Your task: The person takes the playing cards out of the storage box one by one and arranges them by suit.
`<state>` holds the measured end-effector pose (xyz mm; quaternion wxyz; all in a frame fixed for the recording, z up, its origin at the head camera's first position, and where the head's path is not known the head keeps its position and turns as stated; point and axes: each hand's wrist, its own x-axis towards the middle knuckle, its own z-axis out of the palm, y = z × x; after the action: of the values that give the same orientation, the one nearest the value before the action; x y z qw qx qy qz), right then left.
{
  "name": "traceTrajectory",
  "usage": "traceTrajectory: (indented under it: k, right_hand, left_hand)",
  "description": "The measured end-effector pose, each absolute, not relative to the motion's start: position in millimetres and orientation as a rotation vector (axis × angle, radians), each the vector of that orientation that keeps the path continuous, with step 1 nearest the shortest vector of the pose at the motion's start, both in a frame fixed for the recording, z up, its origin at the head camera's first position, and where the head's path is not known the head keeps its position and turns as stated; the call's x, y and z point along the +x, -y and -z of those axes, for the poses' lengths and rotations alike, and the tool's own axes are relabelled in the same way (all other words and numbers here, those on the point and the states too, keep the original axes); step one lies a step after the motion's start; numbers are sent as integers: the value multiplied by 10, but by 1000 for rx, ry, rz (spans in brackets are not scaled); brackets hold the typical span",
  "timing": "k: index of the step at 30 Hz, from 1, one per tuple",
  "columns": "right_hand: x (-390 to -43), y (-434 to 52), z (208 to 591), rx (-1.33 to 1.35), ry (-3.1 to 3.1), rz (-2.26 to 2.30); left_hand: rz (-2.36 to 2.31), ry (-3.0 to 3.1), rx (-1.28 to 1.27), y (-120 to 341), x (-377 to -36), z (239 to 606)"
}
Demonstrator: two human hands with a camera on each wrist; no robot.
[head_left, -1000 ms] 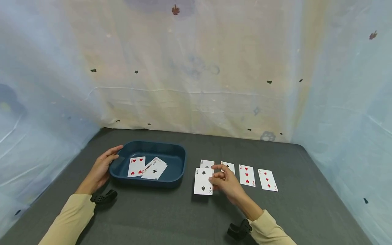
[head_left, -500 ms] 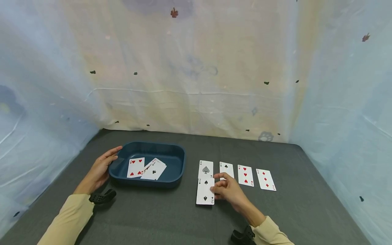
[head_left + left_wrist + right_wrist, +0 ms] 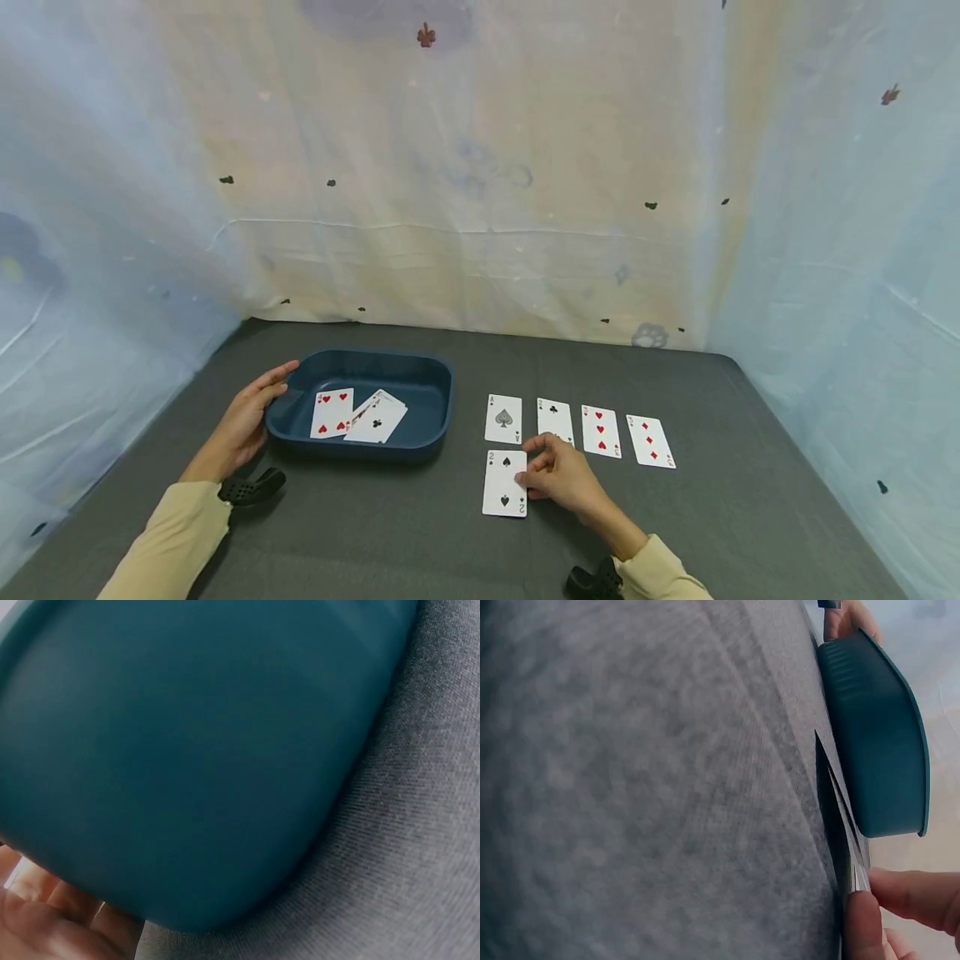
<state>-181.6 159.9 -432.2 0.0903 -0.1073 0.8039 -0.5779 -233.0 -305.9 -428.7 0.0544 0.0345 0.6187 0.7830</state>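
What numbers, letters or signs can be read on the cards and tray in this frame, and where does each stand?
"2" with a spade: card under the right hand, two of spades.
"A" with a large spade: ace of spades.
"2" with a club: club card, partly covered.
Three red hearts: hearts card; corner index blurred.
Three red diamonds: diamonds card; index blurred.
Tray: no label; its cards' indices are too small.

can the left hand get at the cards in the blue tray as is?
Probably yes. The left hand rests on the dark blue plastic tray's left rim; the tray is open-topped, and nothing covers the playing cards inside.
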Motion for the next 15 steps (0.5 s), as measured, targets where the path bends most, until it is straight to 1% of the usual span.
traceTrajectory:
  k: [8,15]
  right_hand:
    - [-1843,-1580,4349,-350,-2476,1653]
    - [-1838,-1591,4357,-306,-2512,1648]
  left_hand:
    - [-2394,-1882,107,3041,-2299,4285]
    - [-2432,-1834,140,3048,-2313,4314]
